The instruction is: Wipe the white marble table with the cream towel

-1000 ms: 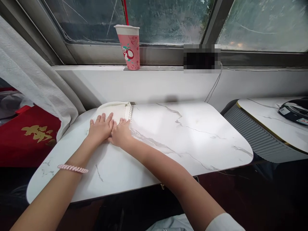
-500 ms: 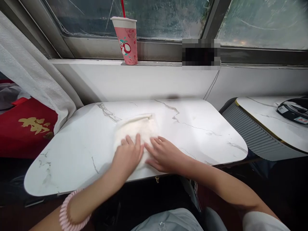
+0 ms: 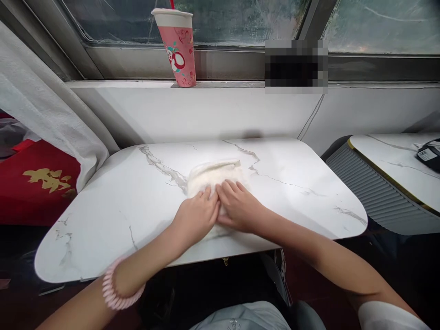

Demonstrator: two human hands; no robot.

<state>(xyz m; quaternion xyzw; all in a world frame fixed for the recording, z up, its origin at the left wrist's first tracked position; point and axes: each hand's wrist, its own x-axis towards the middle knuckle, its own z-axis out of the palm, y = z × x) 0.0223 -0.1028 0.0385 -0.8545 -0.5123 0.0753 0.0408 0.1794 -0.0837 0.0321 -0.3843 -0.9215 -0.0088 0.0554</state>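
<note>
A cream-white folded cloth (image 3: 216, 176) lies flat on the white marble-patterned table (image 3: 113, 197), its far edge showing a raised fold. My left hand (image 3: 199, 211) is on its near part, with bent fingers gathered on the fabric. Right beside it, my right hand (image 3: 239, 206) presses on the same cloth, fingers curled into it. Both hands almost touch at the fingertips, and they cover much of the cloth's near half. A pink coiled band (image 3: 117, 286) circles my left forearm.
On the window ledge stands a pink paper cup (image 3: 179, 52) with a red straw; a blurred-out dark object (image 3: 294, 68) is farther right. A white curtain (image 3: 44, 91) and red bag (image 3: 37, 183) are at left. Another table (image 3: 395, 160) holds a black item (image 3: 429, 153).
The cloth has slid to the right across the table, uncovering more of the grey vein. Both hands moved with it, and their fingers have drawn in from a more spread pose. The view shifted slightly.
</note>
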